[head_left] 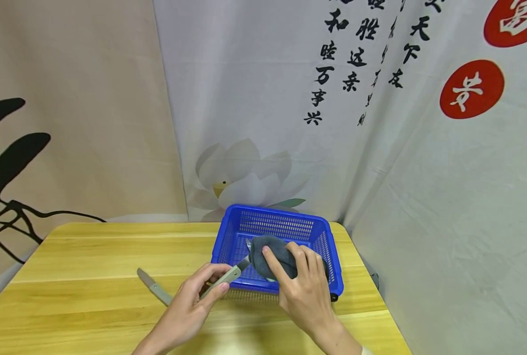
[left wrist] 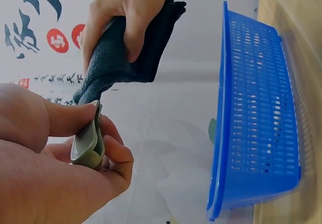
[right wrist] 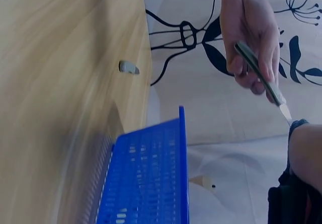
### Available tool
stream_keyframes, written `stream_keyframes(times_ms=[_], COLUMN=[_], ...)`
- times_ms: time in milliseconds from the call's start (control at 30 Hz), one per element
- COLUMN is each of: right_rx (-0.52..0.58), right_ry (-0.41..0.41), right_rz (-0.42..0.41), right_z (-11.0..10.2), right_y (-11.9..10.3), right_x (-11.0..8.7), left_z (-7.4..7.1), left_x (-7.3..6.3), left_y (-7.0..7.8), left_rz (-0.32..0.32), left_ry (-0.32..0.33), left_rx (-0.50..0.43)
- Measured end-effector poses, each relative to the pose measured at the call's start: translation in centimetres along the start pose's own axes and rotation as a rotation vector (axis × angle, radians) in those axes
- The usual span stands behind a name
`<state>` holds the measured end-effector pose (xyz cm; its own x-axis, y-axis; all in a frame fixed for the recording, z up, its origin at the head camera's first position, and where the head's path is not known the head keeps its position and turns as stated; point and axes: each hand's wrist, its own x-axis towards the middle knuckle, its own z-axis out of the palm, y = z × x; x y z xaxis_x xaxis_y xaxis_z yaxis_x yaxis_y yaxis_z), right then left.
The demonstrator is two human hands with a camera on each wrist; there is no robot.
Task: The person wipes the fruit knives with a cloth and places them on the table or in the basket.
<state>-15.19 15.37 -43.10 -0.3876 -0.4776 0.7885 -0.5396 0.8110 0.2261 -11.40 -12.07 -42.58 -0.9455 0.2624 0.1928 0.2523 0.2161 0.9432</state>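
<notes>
My left hand holds a folding utensil by its grey-green handle, thumb on one side and fingers on the other. The utensil's metal neck runs into a dark grey cloth, which hides its far end. Gripping that cloth, my right hand has its fingers bent over the top; the cloth's lower part hangs loose in the left wrist view. Both hands are above the near side of a blue plastic basket. On the table left of it lies a knife with a similar handle, partly covered by my left hand.
The basket has slotted walls and stands near the back edge of the wooden table. A small black piece shows at its near right corner. Printed curtains hang right behind the table and along its right side.
</notes>
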Motion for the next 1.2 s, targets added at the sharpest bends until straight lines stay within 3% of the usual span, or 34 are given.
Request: stream_keyframes(times_ms=[333,467,567,733,867,1200], right_rx=[0.007,0.018,0.035,0.061,0.079,0.135], right_ry=[0.083,0.114,0.129,0.133,0.126,0.100], right_rz=[0.055,0.105,0.129,0.143,0.147,0.094], right_z=[0.0,-0.3,-0.6,-1.0,-1.3,-1.7], right_y=[3.0,4.2,4.7,4.7,4.4,2.7], right_x=[0.6,0.6,0.4,0.2,0.1,0.3], left_z=[0.0,0.0,0.0,0.0,-0.5,-2.2], left_x=[-0.2,-0.3,-0.3,0.0,0.3,0.4], left_y=[0.1,-0.1,-0.4,-1.0,-1.3,-1.6], left_rz=[-0.004,0.028,0.147,0.431,0.617,0.830], left_ry=[0.000,0.040,0.119,0.287,0.367,0.461], left_rx=[-0.003,0.021,0.108,0.340,0.482,0.884])
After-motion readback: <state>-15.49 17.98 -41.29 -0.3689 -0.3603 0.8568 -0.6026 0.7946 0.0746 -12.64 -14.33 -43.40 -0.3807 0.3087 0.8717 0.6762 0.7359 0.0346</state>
